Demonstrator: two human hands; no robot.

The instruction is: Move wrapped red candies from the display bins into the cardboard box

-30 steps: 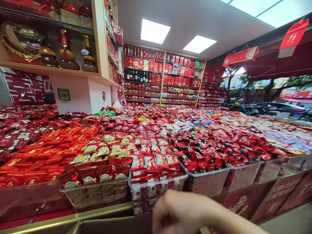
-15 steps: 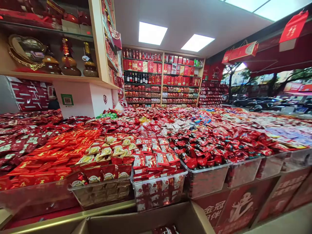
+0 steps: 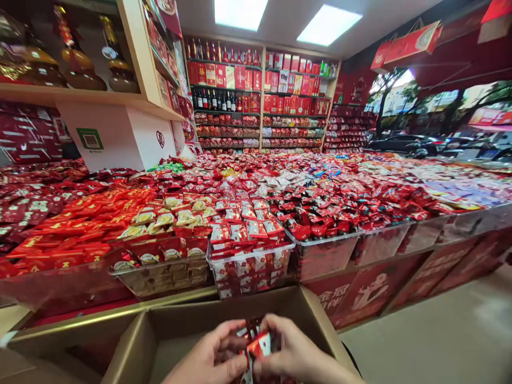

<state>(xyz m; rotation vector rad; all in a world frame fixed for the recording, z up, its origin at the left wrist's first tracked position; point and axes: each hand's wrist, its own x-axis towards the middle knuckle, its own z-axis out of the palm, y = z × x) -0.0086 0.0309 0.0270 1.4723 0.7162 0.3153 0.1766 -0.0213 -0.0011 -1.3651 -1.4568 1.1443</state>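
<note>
Low in the view, my left hand and my right hand face each other over an open cardboard box. Between them are small red-and-white candy packets, with the fingers of both hands curled round them. How many packets are held is hidden by the fingers. Just beyond the box stands a clear plastic bin filled with similar red-and-white packets in neat rows.
To the left of that bin is another clear bin of cream-and-red packets, then a heap of orange-red packets. Bins of dark red packets run to the right. Shelves of bottles and boxes line the back wall.
Both hands have come into view over the box, closed on candy packets. The camera has tilted down, so more of the box's inside shows.
</note>
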